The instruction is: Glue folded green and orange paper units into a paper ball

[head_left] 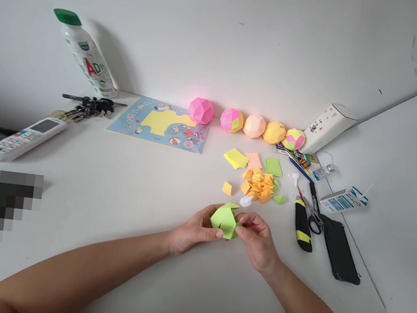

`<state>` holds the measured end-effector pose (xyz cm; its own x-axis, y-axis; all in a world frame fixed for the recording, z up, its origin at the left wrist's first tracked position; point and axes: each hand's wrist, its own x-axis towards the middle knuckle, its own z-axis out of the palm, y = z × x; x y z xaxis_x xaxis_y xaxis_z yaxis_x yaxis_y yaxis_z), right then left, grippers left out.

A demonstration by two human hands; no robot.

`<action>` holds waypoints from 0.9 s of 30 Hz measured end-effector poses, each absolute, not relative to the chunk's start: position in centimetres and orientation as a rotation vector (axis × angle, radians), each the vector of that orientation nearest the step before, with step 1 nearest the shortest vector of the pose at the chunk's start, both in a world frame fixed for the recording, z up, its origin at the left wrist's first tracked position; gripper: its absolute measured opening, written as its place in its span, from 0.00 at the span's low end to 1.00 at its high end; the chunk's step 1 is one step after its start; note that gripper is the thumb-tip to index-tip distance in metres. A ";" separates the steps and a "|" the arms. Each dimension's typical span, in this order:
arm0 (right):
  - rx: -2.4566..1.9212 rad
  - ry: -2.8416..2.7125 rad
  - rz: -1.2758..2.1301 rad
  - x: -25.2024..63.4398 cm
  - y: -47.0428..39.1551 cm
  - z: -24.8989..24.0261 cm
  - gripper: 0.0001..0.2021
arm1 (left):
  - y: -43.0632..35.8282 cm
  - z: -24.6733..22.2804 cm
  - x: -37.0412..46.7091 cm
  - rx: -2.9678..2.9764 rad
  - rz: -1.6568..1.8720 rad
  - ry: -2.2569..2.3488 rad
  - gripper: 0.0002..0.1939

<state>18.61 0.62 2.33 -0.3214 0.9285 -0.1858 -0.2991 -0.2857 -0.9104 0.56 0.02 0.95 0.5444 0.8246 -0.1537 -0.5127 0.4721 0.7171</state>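
A light green folded-paper ball [225, 219] with loose flaps is between my hands, just above the table. My left hand [200, 230] grips it from the left, thumb across its front. At its right edge the fingers of my right hand [255, 236] are pinched on a green flap. Beyond my hands stands a small white nozzle-like piece [246, 200]. Past it lies a heap of orange folded-paper pieces [260, 183], with a single orange piece [227, 188] to its left and a green piece [279, 199] to its right.
Finished-looking paper balls [201, 111] line the wall beside a blue sheet [129, 123]. Sticky-note pads [236, 158] lie before them. At right are a utility knife [302, 227], scissors [315, 223] and a black case [340, 249]. At left are a bottle [89, 57] and a white handset [24, 139].
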 end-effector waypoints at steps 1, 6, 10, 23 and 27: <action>-0.929 -1.013 1.734 18.6 0.6 2.4 0.07 | 0.1 1.1 0.6 0.683 0.866 0.506 0.32; -0.825 -0.988 1.665 18.2 0.4 2.6 0.06 | 0.3 1.3 0.5 0.757 0.792 0.476 0.24; -0.808 -0.947 1.650 17.9 0.0 2.4 0.05 | 0.2 1.0 0.6 0.765 0.752 0.511 0.23; -1.049 -0.995 1.588 17.5 -0.8 1.3 0.10 | -0.6 0.8 1.0 0.675 0.917 0.589 0.08; -1.069 -1.030 1.590 17.4 -0.9 1.4 0.10 | -0.7 1.0 1.1 0.662 0.903 0.651 0.10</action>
